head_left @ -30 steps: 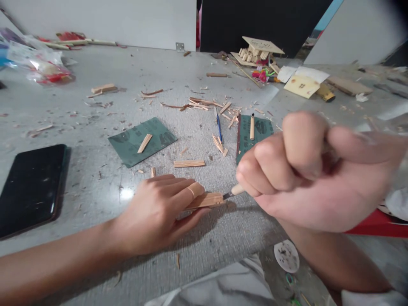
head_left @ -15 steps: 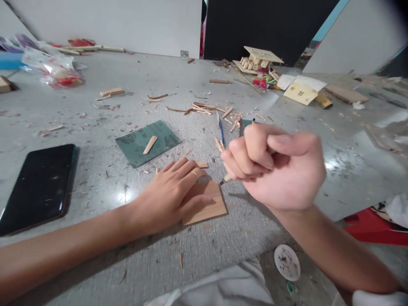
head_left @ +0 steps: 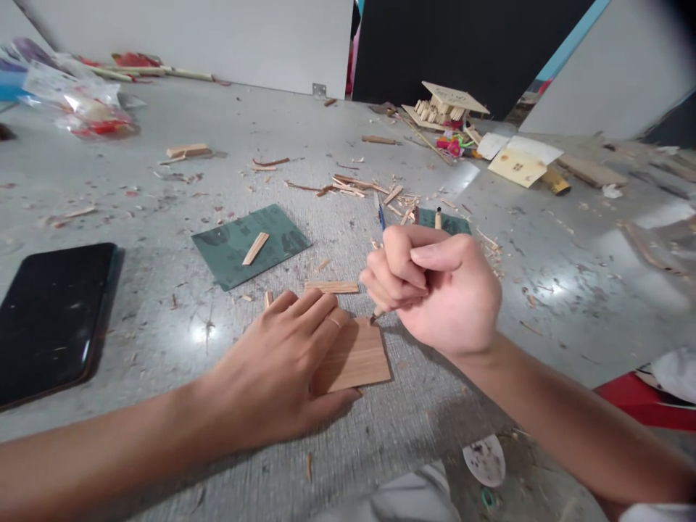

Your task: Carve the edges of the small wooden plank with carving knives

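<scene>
My left hand (head_left: 293, 348) lies flat over the left part of a small wooden board (head_left: 353, 355), its fingers stretched out and the thumb along the near edge. In my right hand (head_left: 435, 290), closed in a fist, is a thin carving tool (head_left: 377, 313) with a pale handle and dark tip. That tip touches or nearly touches the board's far right corner; most of the handle is hidden by the fingers. Just beyond the board is a flat wood strip (head_left: 331, 287). A green sheet (head_left: 239, 254) farther left bears a short wood strip (head_left: 255, 249).
A black phone (head_left: 54, 319) lies at the left. Wood slivers (head_left: 351, 185), a blue pen-like tool (head_left: 381, 216) and a second green sheet (head_left: 457, 222) are beyond my right hand. A small stick-built house model (head_left: 443, 105) stands at the back right, plastic bags (head_left: 81, 101) back left.
My right hand has moved left and slightly down, bringing the tool tip onto or over the board's corner. My left thumb has shifted from the board's top to its near edge.
</scene>
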Demonstrator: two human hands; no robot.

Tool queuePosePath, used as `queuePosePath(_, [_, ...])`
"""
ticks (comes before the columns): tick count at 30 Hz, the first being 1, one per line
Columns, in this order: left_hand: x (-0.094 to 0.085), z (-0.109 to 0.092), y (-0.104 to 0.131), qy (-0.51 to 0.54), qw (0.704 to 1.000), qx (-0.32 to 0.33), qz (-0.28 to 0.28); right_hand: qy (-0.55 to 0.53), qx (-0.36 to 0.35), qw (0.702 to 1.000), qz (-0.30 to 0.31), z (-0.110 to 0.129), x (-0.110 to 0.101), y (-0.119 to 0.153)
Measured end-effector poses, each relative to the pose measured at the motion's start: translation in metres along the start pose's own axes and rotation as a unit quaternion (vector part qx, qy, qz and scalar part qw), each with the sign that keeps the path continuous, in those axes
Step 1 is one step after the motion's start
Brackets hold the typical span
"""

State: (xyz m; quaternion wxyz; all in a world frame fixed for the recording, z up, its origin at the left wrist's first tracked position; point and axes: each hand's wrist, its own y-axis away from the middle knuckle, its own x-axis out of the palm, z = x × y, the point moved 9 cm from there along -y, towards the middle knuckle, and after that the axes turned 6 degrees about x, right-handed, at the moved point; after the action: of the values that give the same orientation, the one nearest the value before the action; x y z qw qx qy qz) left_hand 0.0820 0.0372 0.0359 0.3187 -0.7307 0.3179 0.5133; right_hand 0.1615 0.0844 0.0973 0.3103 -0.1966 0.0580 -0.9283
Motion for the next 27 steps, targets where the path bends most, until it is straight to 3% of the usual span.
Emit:
queuePosePath(11, [0.001, 0.001, -0.001, 0.013, 1.000, 0.016, -0.005, -0.015, -0.001, 1.000, -0.004, 0.000, 0.003, 0.011])
queuePosePath(27, [0.004, 0.002, -0.001, 0.028, 0.999, 0.030, -0.004, -0.010, -0.010, 1.000, -0.022, 0.002, -0.009, 0.001])
